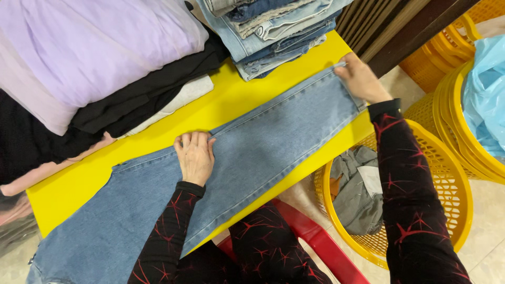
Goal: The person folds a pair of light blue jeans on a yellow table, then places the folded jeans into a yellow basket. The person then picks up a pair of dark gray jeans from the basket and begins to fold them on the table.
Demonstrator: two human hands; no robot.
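A pair of light blue jeans (263, 142) lies stretched across the yellow table (231, 100). My left hand (195, 156) presses flat on the middle of the leg, fingers together at its far edge. My right hand (360, 79) pinches the hem end of the leg at the table's right edge. Both arms wear black sleeves with red marks.
A stack of folded jeans (273, 31) sits at the back of the table. Lilac, black and pale folded clothes (94, 63) are piled at the back left. A yellow basket (442, 173) with grey garments stands on the floor right; more baskets and a blue bag (486, 89) beyond. A red stool (315, 242) is below.
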